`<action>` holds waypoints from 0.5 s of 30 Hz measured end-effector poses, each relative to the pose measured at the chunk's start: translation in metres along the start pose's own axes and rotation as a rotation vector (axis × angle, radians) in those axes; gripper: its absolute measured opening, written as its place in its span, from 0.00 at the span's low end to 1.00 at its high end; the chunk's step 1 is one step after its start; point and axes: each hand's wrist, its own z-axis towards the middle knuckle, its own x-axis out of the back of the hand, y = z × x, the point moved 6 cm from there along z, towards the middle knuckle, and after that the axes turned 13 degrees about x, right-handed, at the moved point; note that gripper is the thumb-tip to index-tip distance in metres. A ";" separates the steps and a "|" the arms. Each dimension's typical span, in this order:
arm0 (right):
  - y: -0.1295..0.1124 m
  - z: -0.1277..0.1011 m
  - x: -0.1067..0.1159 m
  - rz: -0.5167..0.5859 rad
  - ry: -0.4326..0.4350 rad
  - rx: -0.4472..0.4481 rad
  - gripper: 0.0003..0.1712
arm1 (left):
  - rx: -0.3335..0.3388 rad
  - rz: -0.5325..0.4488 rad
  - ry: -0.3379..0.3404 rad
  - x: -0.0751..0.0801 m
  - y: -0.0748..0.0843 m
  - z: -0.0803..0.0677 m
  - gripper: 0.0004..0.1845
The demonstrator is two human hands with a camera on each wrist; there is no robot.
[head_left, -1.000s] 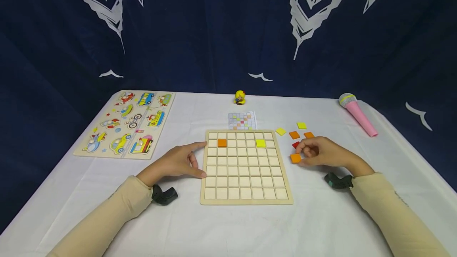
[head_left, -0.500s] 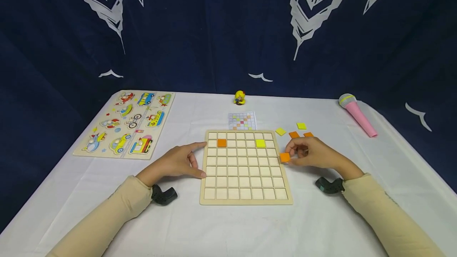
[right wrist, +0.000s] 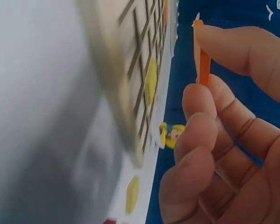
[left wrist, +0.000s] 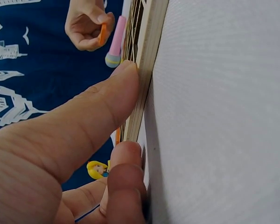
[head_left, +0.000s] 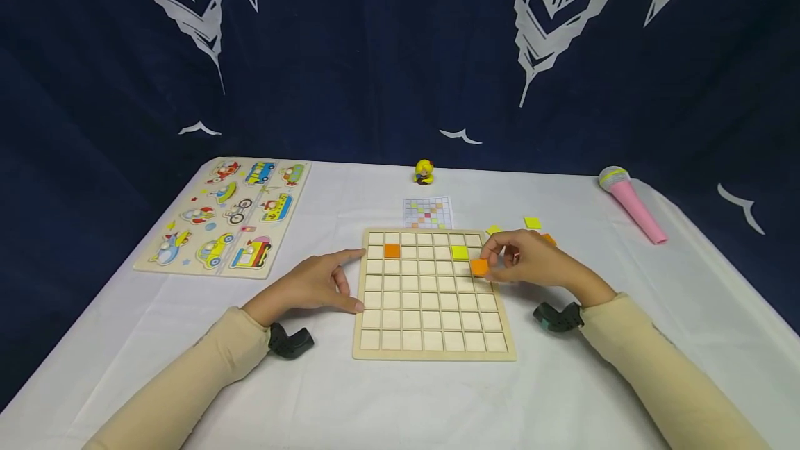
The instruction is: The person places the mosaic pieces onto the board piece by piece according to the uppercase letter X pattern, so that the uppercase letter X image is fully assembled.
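Observation:
My right hand (head_left: 525, 255) pinches a square orange tile (head_left: 479, 267) between thumb and fingers, held over the right edge of the wooden grid board (head_left: 434, 355). In the right wrist view the same orange tile (right wrist: 203, 53) is seen edge-on between thumb and fingertips, apart from the board. My left hand (head_left: 315, 282) touches the board's left edge with thumb and index finger spread along it. Another orange tile (head_left: 392, 251) and a yellow-green tile (head_left: 460, 252) lie in the board's second row, left and right.
Behind the board lies a coloured pattern card (head_left: 428, 212), with a yellow-haired figurine (head_left: 423, 172) beyond it. Loose tiles, one yellow-green (head_left: 532, 223), lie by my right hand, which partly hides them. A vehicle puzzle board (head_left: 228, 221) is at left, a pink microphone (head_left: 634, 207) at right.
My right hand has carried the orange tile leftward and slightly away, from beside the loose tiles to above the board's right edge. The left hand has stayed at the board.

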 end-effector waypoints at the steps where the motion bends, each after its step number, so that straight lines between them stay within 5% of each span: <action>1: -0.001 0.002 -0.001 -0.004 -0.006 0.002 0.14 | -0.001 0.001 -0.001 0.000 0.000 0.000 0.55; 15: -0.020 0.036 -0.013 -0.025 -0.009 0.051 0.12 | -0.011 -0.001 0.003 0.000 0.001 0.000 0.55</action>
